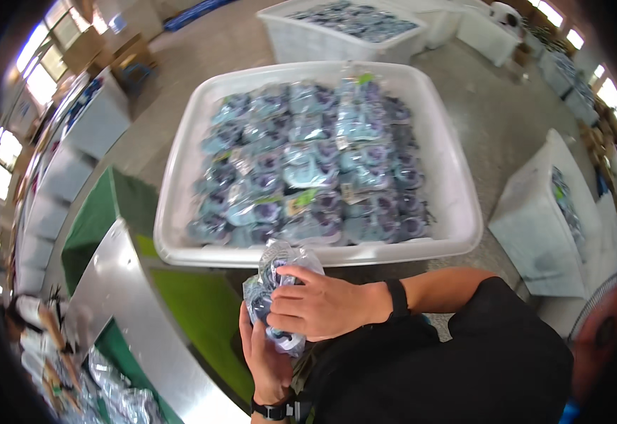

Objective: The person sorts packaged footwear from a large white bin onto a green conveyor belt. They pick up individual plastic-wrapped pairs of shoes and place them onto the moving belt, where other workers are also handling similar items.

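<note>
Between my two hands is a pair of light blue and purple shoes in a clear plastic bag (257,291). My left hand (263,359) wraps round its lower left side, and a dark watch sits on that wrist. From the right, my right hand (326,304) lies across the top of the bag with its fingers curled over it; a black band is on this wrist. Just beyond the hands stands a large white tub (457,212), with rows of similar bagged shoes (312,166) stacked in it. Some bags carry green or pale labels.
A shiny metal table (121,283) curves along my left, with clear plastic bags (128,385) on its green part. Another person (39,332) works at the far left. More white bins stand behind the tub (280,42) and at the right (534,226). A fan (598,318) is close at my right.
</note>
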`<state>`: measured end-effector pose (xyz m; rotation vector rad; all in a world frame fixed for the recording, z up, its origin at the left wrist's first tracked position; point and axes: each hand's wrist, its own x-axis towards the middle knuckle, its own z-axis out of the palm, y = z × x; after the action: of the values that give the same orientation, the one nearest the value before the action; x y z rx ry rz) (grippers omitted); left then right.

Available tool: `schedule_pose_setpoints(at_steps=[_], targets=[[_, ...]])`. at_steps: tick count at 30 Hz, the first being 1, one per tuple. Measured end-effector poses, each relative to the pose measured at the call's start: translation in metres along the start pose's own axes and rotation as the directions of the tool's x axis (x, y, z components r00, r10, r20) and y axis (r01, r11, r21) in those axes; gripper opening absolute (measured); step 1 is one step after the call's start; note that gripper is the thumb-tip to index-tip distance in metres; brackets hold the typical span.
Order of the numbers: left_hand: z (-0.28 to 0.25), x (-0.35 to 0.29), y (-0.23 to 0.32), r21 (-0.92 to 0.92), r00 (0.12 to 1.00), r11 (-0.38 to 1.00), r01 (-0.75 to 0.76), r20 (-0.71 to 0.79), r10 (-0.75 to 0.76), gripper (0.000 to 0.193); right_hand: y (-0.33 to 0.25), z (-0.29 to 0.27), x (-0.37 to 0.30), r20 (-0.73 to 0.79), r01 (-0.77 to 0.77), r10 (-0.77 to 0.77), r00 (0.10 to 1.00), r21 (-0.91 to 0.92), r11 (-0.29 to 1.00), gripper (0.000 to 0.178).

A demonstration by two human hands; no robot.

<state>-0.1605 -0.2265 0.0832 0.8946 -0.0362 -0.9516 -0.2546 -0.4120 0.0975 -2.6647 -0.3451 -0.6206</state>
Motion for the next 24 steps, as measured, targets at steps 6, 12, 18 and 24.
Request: schedule_pose_setpoints(at_steps=[6, 12, 18, 24], targets=[[-0.016, 0.004, 0.000, 0.539, 0.995, 0.837, -0.093, 0.077, 0.061, 0.046, 0.063, -0.082, -0.104, -0.275, -0.505, 0.485, 0.830, -0.001, 0.863, 0.071], [-0.060, -0.003, 0.013, 0.600, 0.988, 0.800, -0.028, -0.103, 0.112, 0.032, 0.116, -0.098, -0.228, -0.264, -0.801, 0.770, 0.581, -0.350, 0.485, 0.062], [-0.099, -0.027, 0.042, 0.643, 0.966, 0.765, -0.027, -0.181, 0.186, 0.033, 0.150, -0.058, -0.322, 0.252, -0.956, 0.924, 0.288, 0.020, 0.292, 0.046], [-0.134, -0.048, 0.076, 0.667, 0.902, 0.741, -0.075, -0.271, 0.335, 0.028, 0.171, -0.029, -0.333, 0.259, -0.961, 0.938, 0.229, -0.093, 0.260, 0.045]])
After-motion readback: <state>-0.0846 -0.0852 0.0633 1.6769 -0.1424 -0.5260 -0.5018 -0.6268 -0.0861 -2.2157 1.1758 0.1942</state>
